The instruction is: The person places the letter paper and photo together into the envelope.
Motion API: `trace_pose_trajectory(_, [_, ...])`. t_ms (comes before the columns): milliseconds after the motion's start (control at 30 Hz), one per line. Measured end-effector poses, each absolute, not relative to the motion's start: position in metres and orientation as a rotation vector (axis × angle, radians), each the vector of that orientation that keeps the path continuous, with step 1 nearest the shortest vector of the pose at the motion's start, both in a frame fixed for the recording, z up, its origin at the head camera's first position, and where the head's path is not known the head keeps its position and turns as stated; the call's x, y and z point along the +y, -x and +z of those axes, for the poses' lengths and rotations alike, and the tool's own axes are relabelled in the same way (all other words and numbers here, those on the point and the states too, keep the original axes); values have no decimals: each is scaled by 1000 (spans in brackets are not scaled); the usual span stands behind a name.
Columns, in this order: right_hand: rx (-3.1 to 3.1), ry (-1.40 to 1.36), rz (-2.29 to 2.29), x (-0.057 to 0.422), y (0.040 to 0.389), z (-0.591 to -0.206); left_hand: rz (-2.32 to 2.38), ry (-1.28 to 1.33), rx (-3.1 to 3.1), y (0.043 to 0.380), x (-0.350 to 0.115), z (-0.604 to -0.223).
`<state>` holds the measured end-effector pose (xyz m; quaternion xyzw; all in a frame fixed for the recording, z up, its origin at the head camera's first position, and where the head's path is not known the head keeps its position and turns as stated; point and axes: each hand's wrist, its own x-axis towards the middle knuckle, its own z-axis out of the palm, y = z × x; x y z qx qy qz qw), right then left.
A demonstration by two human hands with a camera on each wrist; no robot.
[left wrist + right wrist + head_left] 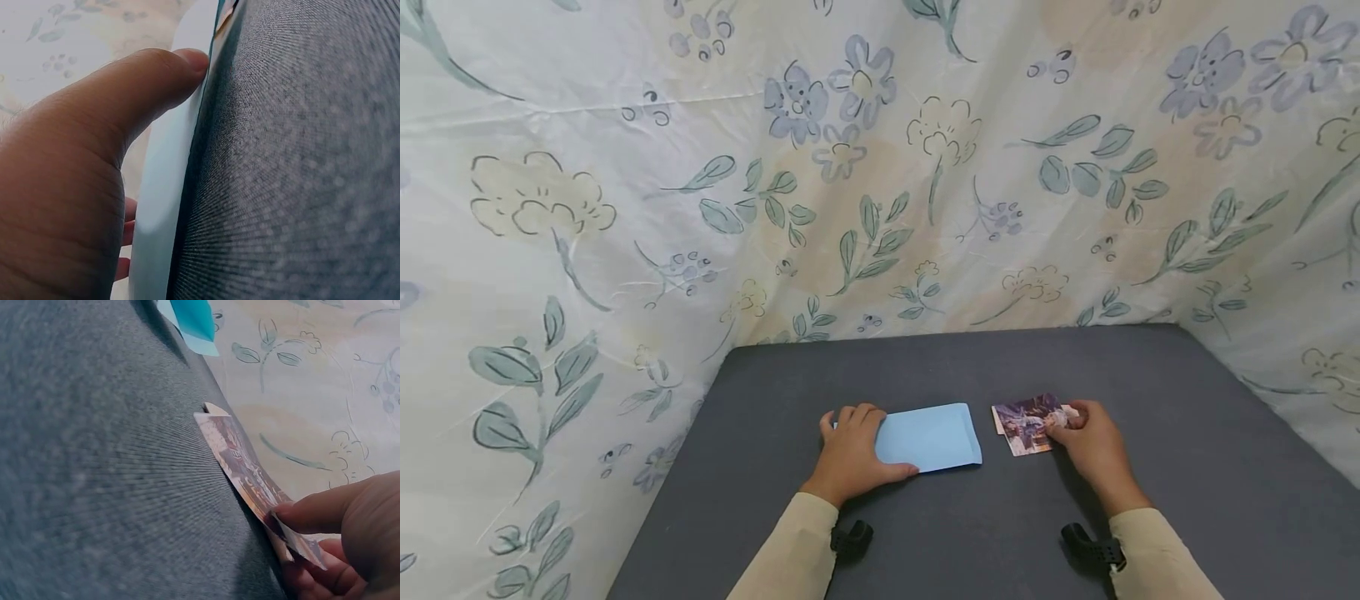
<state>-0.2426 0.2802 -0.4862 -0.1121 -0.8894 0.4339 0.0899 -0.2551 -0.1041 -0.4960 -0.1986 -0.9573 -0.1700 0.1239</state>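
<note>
A light-blue paper envelope [928, 437] lies on the dark table, its flap end towards the right. My left hand [853, 454] holds its left part, thumb along the near edge and fingers at the far edge. In the left wrist view the thumb presses the envelope's edge [159, 181]. To the right, my right hand [1093, 450] pinches the right end of a small printed picture card [1026, 423] between thumb and fingers. A paler card peeks out from under it; how many are stacked I cannot tell. In the right wrist view the envelope's mouth [194, 322] looks parted.
The grey table [970, 533] extends around both hands. A flower-patterned cloth [880, 167] hangs behind the table and along its sides. A short gap of tabletop separates the envelope from the cards. Each wrist wears a black strap [852, 540].
</note>
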Motion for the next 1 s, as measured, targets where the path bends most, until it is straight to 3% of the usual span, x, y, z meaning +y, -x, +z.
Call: trace_pose_trajectory(1000, [-2286, 361, 1988, 272, 220, -484, -612, 710, -2833, 249, -121, -497])
